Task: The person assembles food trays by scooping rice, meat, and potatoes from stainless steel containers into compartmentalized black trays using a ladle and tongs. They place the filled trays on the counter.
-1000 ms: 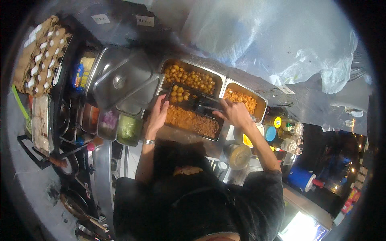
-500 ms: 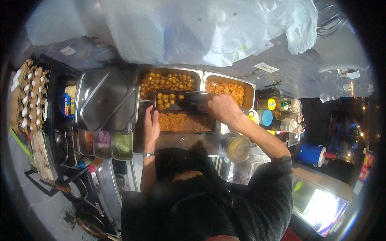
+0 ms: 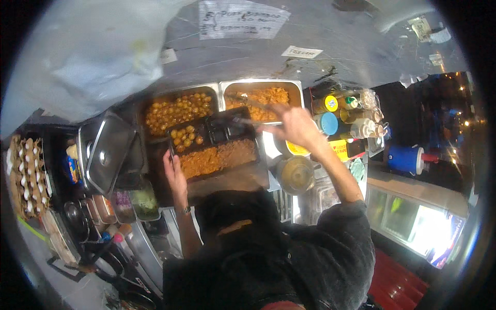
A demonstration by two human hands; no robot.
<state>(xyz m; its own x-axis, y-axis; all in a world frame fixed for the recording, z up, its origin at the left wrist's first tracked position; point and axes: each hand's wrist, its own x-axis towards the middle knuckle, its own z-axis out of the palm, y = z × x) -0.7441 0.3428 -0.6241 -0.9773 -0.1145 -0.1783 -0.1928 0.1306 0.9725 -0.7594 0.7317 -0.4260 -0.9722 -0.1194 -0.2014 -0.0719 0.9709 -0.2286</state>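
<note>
A black divided tray (image 3: 194,165) is tilted slightly in front of me. Small glazed brown balls, perhaps baby potatoes (image 3: 186,138), fill one compartment; chopped orange food (image 3: 201,161) and brown minced food (image 3: 236,154) lie along its near side. Two small compartments at its far right look bare. My left hand (image 3: 176,178) grips the tray's left edge, thumb on the rim. My right hand (image 3: 300,129) is closed on a slim metal utensil (image 3: 253,102), blurred, its kind unclear. That utensil reaches over the steel pan (image 3: 301,95) of orange-red chopped food (image 3: 276,98).
Beside that pan is another of glazed brown balls (image 3: 178,111). Steel lids (image 3: 106,150), small tubs of chopped vegetables (image 3: 144,201) and egg trays (image 3: 28,175) stand left. Bottles and jars (image 3: 356,113) crowd the right; a round clear-lidded container (image 3: 295,175) sits nearer.
My view has shifted right. My right hand and its utensil have gone from over the tray to the orange-red food pan. The tray is now tilted, with my left hand still on it.
</note>
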